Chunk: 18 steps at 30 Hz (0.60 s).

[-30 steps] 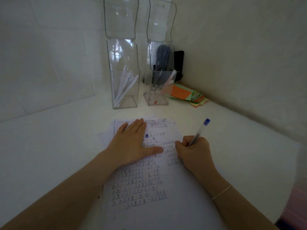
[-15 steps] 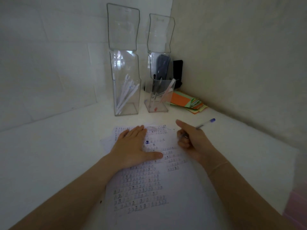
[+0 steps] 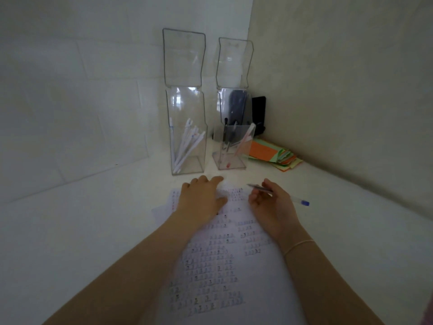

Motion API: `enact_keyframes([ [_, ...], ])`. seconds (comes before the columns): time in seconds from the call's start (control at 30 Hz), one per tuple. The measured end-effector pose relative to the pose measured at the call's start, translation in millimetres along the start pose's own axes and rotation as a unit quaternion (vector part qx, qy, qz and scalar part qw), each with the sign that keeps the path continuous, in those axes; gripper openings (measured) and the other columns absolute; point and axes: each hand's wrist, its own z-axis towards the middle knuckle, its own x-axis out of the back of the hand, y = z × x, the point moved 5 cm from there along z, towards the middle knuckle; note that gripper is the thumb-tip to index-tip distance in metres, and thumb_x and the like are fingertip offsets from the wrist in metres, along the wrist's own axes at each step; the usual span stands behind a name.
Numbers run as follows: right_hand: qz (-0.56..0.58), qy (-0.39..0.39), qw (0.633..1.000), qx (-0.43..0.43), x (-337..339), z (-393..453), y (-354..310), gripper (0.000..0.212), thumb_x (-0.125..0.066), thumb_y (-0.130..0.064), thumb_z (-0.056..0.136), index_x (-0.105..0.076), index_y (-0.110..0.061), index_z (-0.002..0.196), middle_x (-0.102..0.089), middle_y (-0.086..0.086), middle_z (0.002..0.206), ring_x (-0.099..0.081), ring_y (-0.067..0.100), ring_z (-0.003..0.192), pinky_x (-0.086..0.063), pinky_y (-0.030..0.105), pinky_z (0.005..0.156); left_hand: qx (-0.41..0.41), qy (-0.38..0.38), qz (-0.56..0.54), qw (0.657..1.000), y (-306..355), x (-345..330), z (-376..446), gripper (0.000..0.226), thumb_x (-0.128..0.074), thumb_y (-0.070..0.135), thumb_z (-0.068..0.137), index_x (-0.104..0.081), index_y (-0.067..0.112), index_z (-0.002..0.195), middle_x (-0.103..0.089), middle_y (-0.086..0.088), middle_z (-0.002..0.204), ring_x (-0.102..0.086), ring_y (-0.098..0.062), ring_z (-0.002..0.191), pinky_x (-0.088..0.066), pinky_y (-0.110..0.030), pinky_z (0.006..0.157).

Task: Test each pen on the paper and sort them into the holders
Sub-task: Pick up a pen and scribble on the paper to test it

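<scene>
A sheet of paper covered in small pen marks lies on the white table. My left hand rests flat on its top edge, fingers straight. Just right of it, my right hand is lifted off the sheet and holds a clear pen with a blue end, lying almost level, tip pointing left. Behind the sheet stand two clear holders: the tall left holder with several white pens, the right holder with a few dark and pale pens.
Walls meet in a corner right behind the holders. A stack of orange, green and yellow paper notes lies against the right wall. A black object stands behind the right holder.
My right hand stopped writing, rose from the sheet and turned the pen from upright to level, tip now pointing left. My left hand slid a little up the sheet.
</scene>
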Motion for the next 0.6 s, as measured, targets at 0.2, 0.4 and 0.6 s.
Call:
enact_keyframes([
  [0.2, 0.006, 0.005, 0.999, 0.032, 1.6, 6.3, -1.6, 0.023, -0.055, -0.008, 0.091, -0.05, -0.007, 0.068, -0.049, 0.006, 0.06, -0.048, 0.012, 0.043, -0.044, 0.021, 0.041, -0.041, 0.103, -0.177, 0.978, 8.8, -10.1, 0.0, 0.017, -0.065, 0.035, 0.083, -0.069, 0.026, 0.097, -0.062, 0.003, 0.099, -0.057, -0.013, 0.093, -0.039, -0.031, 0.088],
  [0.4, -0.02, 0.024, 0.997, 0.073, 4.8, 9.0, -2.2, 0.027, -0.051, -0.01, 0.092, -0.045, -0.011, 0.066, -0.048, 0.008, 0.065, -0.044, 0.013, 0.04, -0.035, 0.022, 0.039, -0.007, 0.104, -0.377, 0.92, 3.7, -5.3, -4.8, 0.014, -0.077, 0.03, 0.073, -0.066, 0.034, 0.08, -0.064, 0.014, 0.075, -0.058, 0.001, 0.062, -0.055, -0.032, 0.063],
  [0.6, -0.048, 0.027, 0.994, 0.09, 4.6, 10.2, -2.0, 0.027, -0.051, -0.01, 0.093, -0.045, -0.01, 0.066, -0.053, 0.009, 0.056, -0.045, 0.014, 0.039, -0.035, 0.02, 0.038, -0.018, 0.114, -0.408, 0.905, 9.7, -3.3, -3.3, 0.015, -0.078, 0.026, 0.072, -0.066, 0.031, 0.079, -0.068, 0.014, 0.079, -0.061, 0.002, 0.078, -0.052, -0.029, 0.076],
])
